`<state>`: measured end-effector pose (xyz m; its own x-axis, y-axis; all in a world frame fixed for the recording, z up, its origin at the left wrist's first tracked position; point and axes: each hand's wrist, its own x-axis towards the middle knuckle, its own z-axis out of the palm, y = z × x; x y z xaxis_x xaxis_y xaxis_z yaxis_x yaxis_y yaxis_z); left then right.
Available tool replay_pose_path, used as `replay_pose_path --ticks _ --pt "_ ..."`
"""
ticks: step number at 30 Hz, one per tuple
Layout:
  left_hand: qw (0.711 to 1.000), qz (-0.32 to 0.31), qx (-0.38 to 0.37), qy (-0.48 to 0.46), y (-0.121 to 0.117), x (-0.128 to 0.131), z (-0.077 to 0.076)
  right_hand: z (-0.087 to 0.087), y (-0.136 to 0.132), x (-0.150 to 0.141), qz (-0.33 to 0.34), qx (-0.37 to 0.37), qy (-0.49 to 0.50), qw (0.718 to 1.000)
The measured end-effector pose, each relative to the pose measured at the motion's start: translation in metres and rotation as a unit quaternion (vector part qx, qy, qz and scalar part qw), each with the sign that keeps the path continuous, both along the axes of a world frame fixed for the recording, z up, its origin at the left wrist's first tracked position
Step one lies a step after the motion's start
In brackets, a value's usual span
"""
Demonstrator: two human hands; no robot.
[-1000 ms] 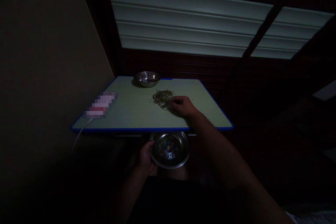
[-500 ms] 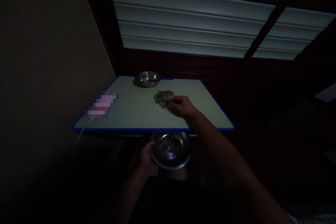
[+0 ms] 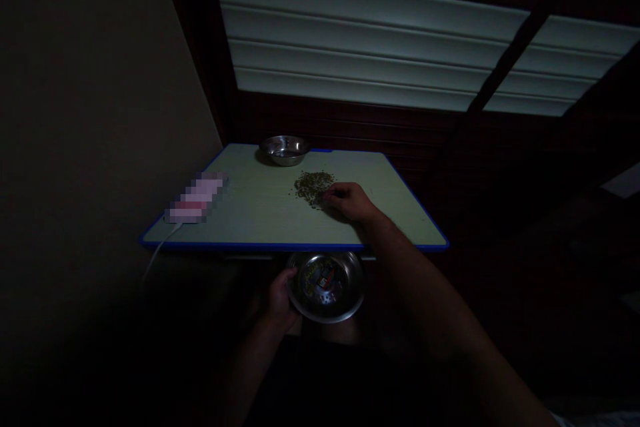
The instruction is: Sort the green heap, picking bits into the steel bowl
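Observation:
A loose pile of small greenish beans or grains (image 3: pixel 311 183) lies spread on the pale, blue-edged table (image 3: pixel 255 210). At the pile's near right side is my right hand (image 3: pixel 352 201), its fingertips drawn together low over the grains; whatever they may hold is too small to make out. Below the table's front edge, my left hand (image 3: pixel 280 297) grips the left rim of a wide stainless steel bowl (image 3: pixel 351 302). Inside that bowl some greenish bits and a small dark and red patch show, hard to tell apart in the dim light.
Another steel bowl (image 3: pixel 286 159) stands at the table's back edge. To the left lies a blurred-out pink phone-like object (image 3: pixel 197 199) with a white cable (image 3: pixel 159 250) hanging over the edge. A wall rises at left, and dark wooden doors with pale slats (image 3: pixel 360 47) stand behind.
The view has shifted very slightly. My right hand stays at the pile's edge, and my left hand keeps the bowl in the same place.

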<state>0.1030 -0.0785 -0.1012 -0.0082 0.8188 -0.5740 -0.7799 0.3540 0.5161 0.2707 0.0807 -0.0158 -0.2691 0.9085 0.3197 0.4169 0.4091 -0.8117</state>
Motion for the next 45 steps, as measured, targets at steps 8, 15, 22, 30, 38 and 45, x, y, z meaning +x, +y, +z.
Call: replay_pose_path --ticks 8,15,22,30,38,45 --pt "1.0 0.01 -0.001 -0.007 0.002 -0.002 -0.007 0.002 -0.001 -0.004 0.021 -0.015 0.008 1.0" --pt "1.0 0.006 0.009 -0.007 0.001 -0.002 -0.009 0.003 0.0 -0.006 0.026 -0.037 0.026 0.999" --pt "1.0 -0.002 0.016 -0.005 0.001 -0.002 -0.009 0.005 -0.001 -0.004 0.046 -0.068 0.052 0.995" --pt "1.0 0.001 0.005 0.004 0.002 -0.003 -0.009 0.007 -0.002 -0.002 0.082 -0.082 0.054 0.992" --pt "1.0 0.001 0.003 0.007 0.001 -0.002 -0.007 0.014 -0.007 0.003 0.125 -0.125 0.05 0.983" --pt "1.0 -0.018 -0.003 0.0 0.0 -0.003 -0.002 0.02 -0.015 0.006 0.128 -0.183 0.059 0.973"
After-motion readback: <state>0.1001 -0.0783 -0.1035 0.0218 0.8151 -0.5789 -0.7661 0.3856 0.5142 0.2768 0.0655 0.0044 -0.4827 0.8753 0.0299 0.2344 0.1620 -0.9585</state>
